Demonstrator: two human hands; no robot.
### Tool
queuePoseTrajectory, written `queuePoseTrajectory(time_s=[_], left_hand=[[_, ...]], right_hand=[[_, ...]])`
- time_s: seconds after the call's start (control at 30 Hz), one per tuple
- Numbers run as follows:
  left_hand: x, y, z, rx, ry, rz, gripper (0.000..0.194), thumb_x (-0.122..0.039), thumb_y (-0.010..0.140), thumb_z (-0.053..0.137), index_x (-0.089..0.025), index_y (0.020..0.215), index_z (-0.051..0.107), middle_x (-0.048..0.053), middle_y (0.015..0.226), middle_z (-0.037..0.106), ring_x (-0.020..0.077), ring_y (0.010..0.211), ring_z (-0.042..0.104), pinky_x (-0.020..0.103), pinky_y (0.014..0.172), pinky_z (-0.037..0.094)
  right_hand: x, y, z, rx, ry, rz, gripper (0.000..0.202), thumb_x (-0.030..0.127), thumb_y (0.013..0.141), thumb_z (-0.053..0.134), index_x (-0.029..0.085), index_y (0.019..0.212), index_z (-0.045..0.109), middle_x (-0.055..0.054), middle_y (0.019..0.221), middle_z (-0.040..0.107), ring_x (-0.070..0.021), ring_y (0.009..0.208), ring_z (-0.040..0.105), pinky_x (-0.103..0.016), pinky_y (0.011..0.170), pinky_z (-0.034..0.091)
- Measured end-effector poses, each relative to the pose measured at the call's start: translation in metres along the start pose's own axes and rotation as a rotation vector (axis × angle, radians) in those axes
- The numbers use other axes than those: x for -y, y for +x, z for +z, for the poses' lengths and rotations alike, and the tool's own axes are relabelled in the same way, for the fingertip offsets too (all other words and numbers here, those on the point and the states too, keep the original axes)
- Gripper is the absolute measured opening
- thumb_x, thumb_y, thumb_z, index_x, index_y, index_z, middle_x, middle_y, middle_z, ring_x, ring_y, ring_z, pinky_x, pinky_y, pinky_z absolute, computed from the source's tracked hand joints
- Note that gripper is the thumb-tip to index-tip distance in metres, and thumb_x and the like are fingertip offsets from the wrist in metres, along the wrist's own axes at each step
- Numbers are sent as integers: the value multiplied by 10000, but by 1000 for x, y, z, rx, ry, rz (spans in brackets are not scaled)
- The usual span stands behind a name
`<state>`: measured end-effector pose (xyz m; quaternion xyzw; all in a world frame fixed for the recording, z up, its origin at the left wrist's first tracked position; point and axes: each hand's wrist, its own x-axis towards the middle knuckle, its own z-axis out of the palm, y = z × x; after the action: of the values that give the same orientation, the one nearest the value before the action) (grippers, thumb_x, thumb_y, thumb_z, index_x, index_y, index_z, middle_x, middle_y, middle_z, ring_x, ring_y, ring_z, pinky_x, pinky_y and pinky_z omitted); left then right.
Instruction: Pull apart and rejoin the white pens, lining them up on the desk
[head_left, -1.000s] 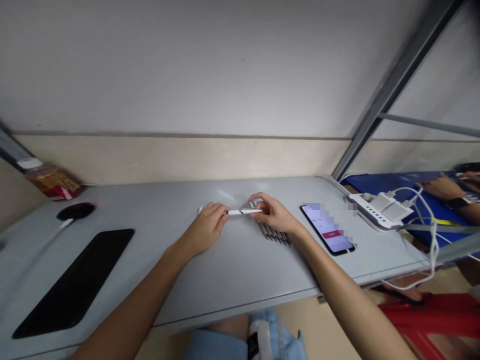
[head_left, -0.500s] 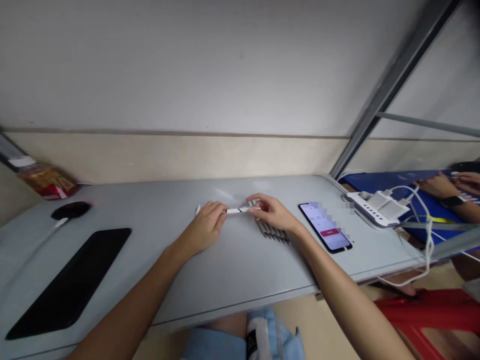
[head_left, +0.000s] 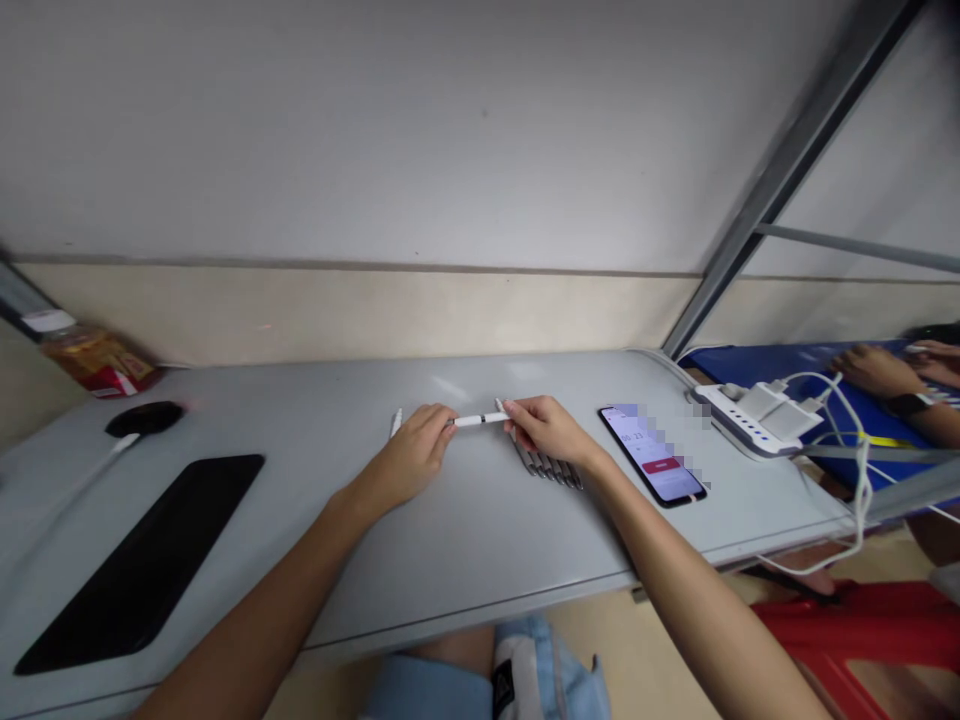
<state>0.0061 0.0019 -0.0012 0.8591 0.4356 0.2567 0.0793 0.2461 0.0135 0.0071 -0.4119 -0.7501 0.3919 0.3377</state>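
Note:
A white pen [head_left: 471, 420] with a dark band at its middle lies level between my two hands, above the desk. My left hand [head_left: 418, 442] pinches its left end, and my right hand [head_left: 546, 428] pinches the right end between thumb and fingers. Under and beside my right hand lies a row of several similar pens [head_left: 553, 468], partly covered by it; their dark tips face the desk's front edge. Another white pen [head_left: 396, 422] rests just behind my left hand, mostly hidden.
Right of the pens lies a lit phone [head_left: 652, 455], then a white power strip [head_left: 750, 420] with plugs and cables. A black slab-like device [head_left: 142, 565], a black round object [head_left: 144, 419] and a bottle [head_left: 97, 355] sit left. A co-worker's hands [head_left: 881, 372] are at far right.
My right hand's fingers have drawn together on the pen's right end; before, the index finger was raised and arched. My left hand has kept its place and its grip.

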Motion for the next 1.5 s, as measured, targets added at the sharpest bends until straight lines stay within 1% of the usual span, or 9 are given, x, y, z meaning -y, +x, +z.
queuePoseTrajectory(time_s=[0.17,0.4,0.53,0.63,0.83,1.0,1.23,1.33,1.5], left_hand=[[-1,0,-1,13,-22,-25,268,-314,988,313,-186,944,545,43,936,593,183,877,543,326,836,408],[-3,1,-3,42,-32,-66,298,-329,982,306,-187,847,531,21,818,586,173,790,538,304,772,395],[0,2,-4,84,-54,-103,306,-336,973,307,-194,788,507,-12,712,556,151,685,517,283,711,381],[0,2,-5,100,-85,-128,285,-292,948,315,-195,744,490,-25,663,540,139,636,501,262,657,367],[4,1,-10,87,-11,-113,227,-136,842,341,-195,674,482,-31,600,510,129,569,447,259,614,335],[4,0,-9,34,6,-55,254,-192,898,337,-189,767,555,7,735,599,154,690,524,278,697,385],[-2,1,-8,-13,-80,2,344,-356,984,303,-206,1043,608,41,997,645,178,946,568,328,880,419],[5,2,-9,-71,30,-33,345,-354,983,303,-190,981,606,50,951,637,188,936,555,342,875,428],[19,1,-10,-130,356,-211,263,-343,930,391,-183,961,599,81,998,632,242,970,536,384,868,433]], right_hand=[[1,1,1,-54,-60,-134,343,430,811,661,200,1060,605,38,680,523,-107,592,461,-219,561,356],[2,-1,5,-49,-244,-98,354,464,939,459,171,859,641,37,564,487,-101,523,413,-226,527,300],[4,-1,6,-83,-321,-211,310,420,899,569,210,1119,626,-8,791,648,-127,670,542,-234,643,378],[4,-1,8,-78,-385,-280,266,381,959,474,219,1090,641,-48,964,686,-148,809,590,-244,728,386],[0,0,19,-133,-552,-191,356,429,980,403,193,938,666,-28,720,626,-131,611,495,-259,635,319],[3,2,23,-131,-73,-76,337,450,919,512,181,761,637,27,563,479,-101,529,403,-235,552,298],[4,12,9,-225,1075,64,204,395,844,629,203,909,602,-13,819,613,-112,661,567,-237,597,466],[0,11,-1,-230,1333,102,126,322,880,592,229,960,559,72,589,428,-51,421,344,-147,382,271],[-2,8,-8,-242,1379,53,228,236,903,569,331,1100,503,89,579,324,-47,397,223,-142,364,120]])
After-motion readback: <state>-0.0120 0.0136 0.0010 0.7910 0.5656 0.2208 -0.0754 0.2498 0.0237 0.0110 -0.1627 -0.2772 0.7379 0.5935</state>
